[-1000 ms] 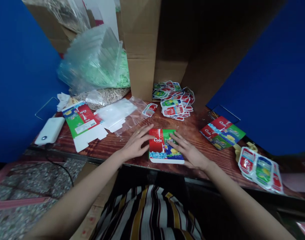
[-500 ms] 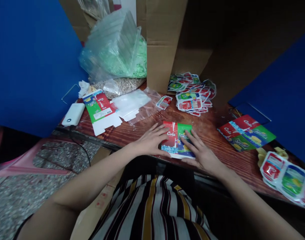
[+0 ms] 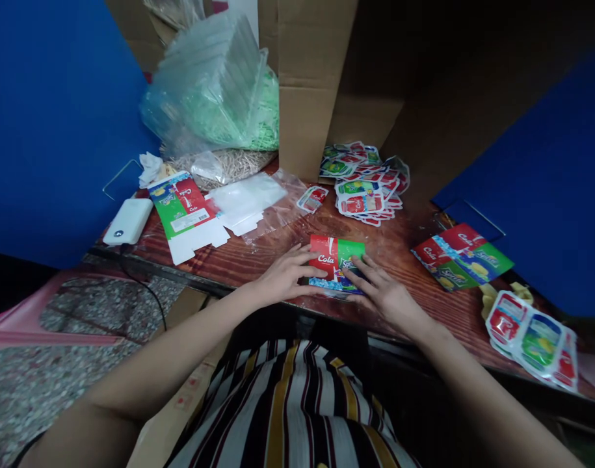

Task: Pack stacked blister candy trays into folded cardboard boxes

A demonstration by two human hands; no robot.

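A flattish printed carton [image 3: 329, 249], red with "Cola" on the left and green and blue with "Sprite" on the right, lies near the front edge of the table. My left hand [image 3: 292, 274] grips its left side, fingers over the top face and thumb along the near edge. From the right, my right hand [image 3: 387, 290] grips it with spread fingers on the printed face and its thumb at the near edge. The fingers partly cover the print, and the carton's underside is hidden.
Flat printed card [image 3: 183, 214] and a white power bank [image 3: 129, 221] lie left on the wooden table [image 3: 258, 259]. Clear plastic trays [image 3: 214, 84] stand behind. Cola and Sprite pouches [image 3: 365, 188] are heaped by cardboard [image 3: 307, 91]. Another printed piece [image 3: 460, 257] and pouches [image 3: 534, 338] lie right.
The white strip along the carton's near edge has mostly gone from sight under my thumbs. Both hands stay on the carton. The whole view has shifted slightly.
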